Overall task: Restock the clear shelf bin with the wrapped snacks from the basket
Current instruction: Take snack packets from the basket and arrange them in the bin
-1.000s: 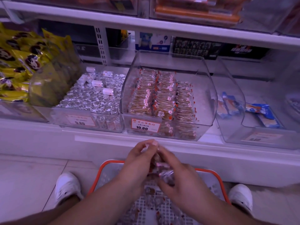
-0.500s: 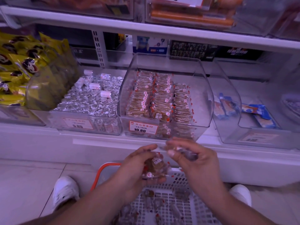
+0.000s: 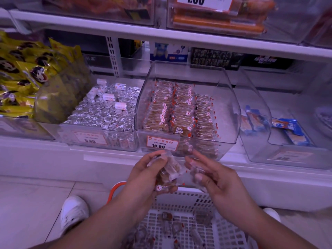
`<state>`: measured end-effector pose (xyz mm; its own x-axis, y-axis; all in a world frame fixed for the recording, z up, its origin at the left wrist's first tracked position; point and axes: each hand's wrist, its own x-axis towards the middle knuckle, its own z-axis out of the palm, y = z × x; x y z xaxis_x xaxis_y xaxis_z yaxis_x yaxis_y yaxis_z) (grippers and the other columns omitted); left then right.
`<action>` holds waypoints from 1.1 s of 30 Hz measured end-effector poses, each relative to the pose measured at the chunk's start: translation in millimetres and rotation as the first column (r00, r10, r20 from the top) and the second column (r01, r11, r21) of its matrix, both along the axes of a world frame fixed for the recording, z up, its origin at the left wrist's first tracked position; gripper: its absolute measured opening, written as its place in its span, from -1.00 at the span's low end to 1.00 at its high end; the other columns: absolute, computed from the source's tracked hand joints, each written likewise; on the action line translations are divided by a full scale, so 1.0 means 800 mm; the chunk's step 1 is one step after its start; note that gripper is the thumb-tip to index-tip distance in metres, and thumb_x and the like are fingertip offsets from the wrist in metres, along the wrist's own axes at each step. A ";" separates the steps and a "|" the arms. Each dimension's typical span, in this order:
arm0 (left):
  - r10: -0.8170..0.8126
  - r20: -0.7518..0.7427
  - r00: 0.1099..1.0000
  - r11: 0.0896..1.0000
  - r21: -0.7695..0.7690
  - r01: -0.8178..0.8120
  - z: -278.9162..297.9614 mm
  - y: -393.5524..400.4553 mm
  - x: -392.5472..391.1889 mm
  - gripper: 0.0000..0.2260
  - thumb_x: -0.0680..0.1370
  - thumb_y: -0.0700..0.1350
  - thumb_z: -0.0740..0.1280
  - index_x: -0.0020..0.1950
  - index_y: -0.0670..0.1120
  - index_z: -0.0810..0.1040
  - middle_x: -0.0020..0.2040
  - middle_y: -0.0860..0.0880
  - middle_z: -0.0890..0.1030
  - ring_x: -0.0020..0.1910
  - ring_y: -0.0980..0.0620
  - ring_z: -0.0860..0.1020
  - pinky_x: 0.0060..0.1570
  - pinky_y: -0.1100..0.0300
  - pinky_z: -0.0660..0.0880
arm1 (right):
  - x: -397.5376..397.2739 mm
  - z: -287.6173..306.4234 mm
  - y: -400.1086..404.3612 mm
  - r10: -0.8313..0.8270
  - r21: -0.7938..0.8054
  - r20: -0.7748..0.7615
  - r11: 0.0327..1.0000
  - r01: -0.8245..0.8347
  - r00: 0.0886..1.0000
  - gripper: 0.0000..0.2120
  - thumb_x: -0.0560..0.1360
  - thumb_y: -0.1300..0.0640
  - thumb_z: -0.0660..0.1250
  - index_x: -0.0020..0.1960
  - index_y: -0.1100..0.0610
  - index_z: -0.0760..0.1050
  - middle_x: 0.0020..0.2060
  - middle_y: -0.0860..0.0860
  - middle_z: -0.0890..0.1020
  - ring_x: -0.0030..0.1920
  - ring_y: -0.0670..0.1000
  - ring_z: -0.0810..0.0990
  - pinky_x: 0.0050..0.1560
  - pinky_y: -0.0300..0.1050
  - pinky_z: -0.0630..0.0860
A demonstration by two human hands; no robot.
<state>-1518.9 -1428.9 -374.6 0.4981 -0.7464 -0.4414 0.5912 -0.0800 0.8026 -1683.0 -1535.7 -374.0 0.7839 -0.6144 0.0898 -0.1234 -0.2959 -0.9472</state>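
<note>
The fingers (image 3: 158, 157) of the left hand (image 3: 143, 177) are curled around a small stack of wrapped snacks (image 3: 168, 174), thumb on the near side, gripping them just above the basket. The right hand (image 3: 213, 178) is beside it, its fingers (image 3: 197, 157) stretched forward and slightly apart, with the thumb pressing a clear wrapper (image 3: 195, 170) against them; what the wrapper holds is too blurred to tell. Both hands are just in front of the clear bin (image 3: 231, 108), below its orange price label (image 3: 162, 143) reading 10.80. The bin sits on the shelf (image 3: 53, 159) and already holds three rows of the same snacks, with a bare strip along its right wall. Under the hands, the white basket (image 3: 186, 198) with an orange rim stands on the floor, a few more wrapped pieces (image 3: 167, 217) lying loose in it. To the bin's left is a bin of silver-foil sweets (image 3: 107, 112), then yellow packets (image 3: 21, 69). To the right, blue packets (image 3: 287, 130) lie in another clear bin. A white shoe (image 3: 73, 211) shows by the basket.
</note>
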 end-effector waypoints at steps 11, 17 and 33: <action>-0.100 0.104 0.989 0.995 0.038 0.097 -0.006 0.000 -0.012 -0.86 0.54 -0.13 0.43 0.10 -0.05 0.63 -0.23 -0.12 0.69 -0.37 -0.12 0.61 -0.33 -0.06 0.62 | 0.017 0.010 0.007 -0.277 0.197 0.022 0.943 0.267 0.961 -0.77 0.50 0.21 0.44 0.12 0.00 0.61 -0.44 -0.10 0.59 -0.39 -0.13 0.55 -0.33 -0.28 0.49; -0.157 0.284 0.946 0.987 0.003 0.163 -0.011 0.003 -0.022 -0.68 0.41 0.03 0.45 0.10 -0.06 0.60 -0.32 -0.23 0.58 -0.37 -0.14 0.54 -0.21 -0.15 0.54 | 0.023 -0.004 0.015 -0.205 0.599 -0.148 0.760 0.252 0.968 -0.69 0.47 0.21 0.43 0.21 0.20 0.58 -0.27 0.13 0.66 -0.31 -0.03 0.63 -0.31 -0.16 0.53; -0.219 -0.110 0.970 0.961 0.147 0.234 0.002 0.005 -0.013 -0.58 0.60 0.21 0.21 0.12 -0.09 0.66 -0.05 -0.20 0.71 -0.24 -0.18 0.69 -0.40 0.05 0.58 | 0.016 0.009 0.008 -0.131 0.177 0.205 0.980 0.095 0.970 -0.68 0.31 0.39 0.53 -0.04 0.07 0.66 -0.03 0.04 0.72 0.01 -0.01 0.69 -0.01 -0.15 0.59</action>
